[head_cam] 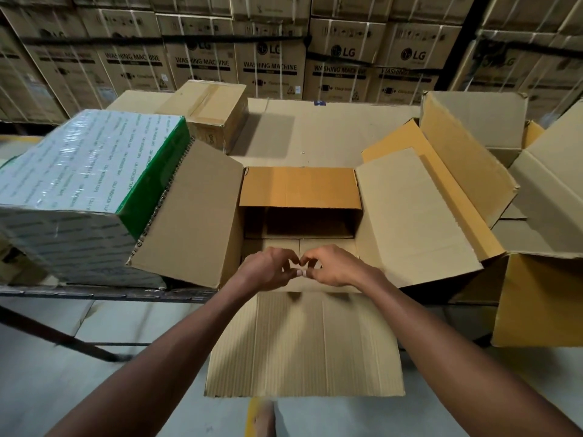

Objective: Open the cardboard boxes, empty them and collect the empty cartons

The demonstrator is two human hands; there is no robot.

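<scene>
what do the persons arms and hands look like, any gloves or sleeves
Both arms are bare as far as the frame shows: no sleeves in view and no gloves. The left hand and right hand show no rings, and neither wrist carries a watch or band. The fingernails look short and plain. No markings or bandages show on either forearm.

Left hand, right hand meet over open box.
</scene>
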